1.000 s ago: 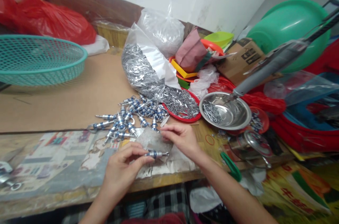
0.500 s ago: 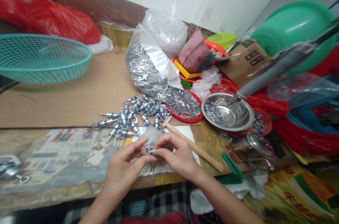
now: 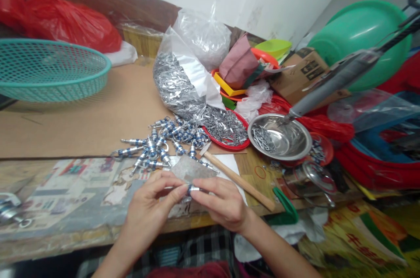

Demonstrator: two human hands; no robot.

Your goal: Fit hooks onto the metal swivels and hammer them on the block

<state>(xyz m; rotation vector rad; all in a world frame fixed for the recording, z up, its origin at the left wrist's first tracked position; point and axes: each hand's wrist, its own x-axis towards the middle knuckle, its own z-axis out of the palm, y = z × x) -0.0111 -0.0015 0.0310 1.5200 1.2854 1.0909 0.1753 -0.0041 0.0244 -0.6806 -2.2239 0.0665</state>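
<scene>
The left hand (image 3: 149, 203) pinches one end of the part (image 3: 193, 188), thumb and fingers closed to its thickness. The part lies sideways between both hands, at 6 o'clock of the grey block (image 3: 188, 166). A second ago the right hand (image 3: 226, 201) was apart from it; now its fingers are closed on the other end, so the work appears to be two-handed. The hammer (image 3: 236, 177) lies untouched, between 2 and 3 o'clock from the part.

Containers, from the part: at 10, a basket (image 3: 65, 90), its inside only partly visible; at 12, a clear bag (image 3: 177, 85) bulging with metal pieces; at 1, a red tray (image 3: 226, 145) heaped with metal pieces; at 2, a steel bowl (image 3: 285, 140) with pins on its left; beyond, a red bowl (image 3: 328, 150) of small parts, indistinct.
</scene>
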